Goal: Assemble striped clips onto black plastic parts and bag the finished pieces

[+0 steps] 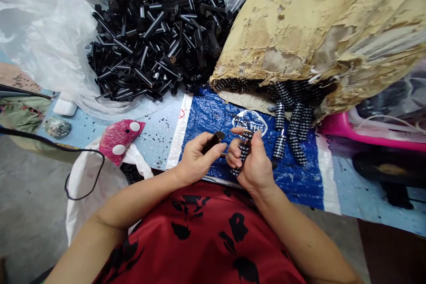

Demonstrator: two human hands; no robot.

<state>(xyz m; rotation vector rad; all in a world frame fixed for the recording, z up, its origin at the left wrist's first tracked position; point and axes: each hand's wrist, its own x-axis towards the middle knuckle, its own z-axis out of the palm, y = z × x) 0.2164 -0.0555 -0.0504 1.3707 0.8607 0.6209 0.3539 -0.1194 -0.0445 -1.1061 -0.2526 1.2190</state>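
My left hand (195,159) is closed on a short black plastic piece (213,143), whose end sticks up between thumb and fingers. Just to its right, my right hand (254,159) is wrapped round a black strip with white marks (244,153), held nearly upright. A thin piece shows between the two hands. Both hands are over the front part of a blue printed sheet (213,115). More strips of the same marked kind (296,128) spill out of a torn yellowish sack (286,31) onto the sheet.
A large heap of black plastic pieces (156,40) lies on clear plastic (56,22) at the back. On the left are a pink cloth item (120,140), a white bag (86,199) and a dark cable (100,173). A pink container (369,137) stands at the right.
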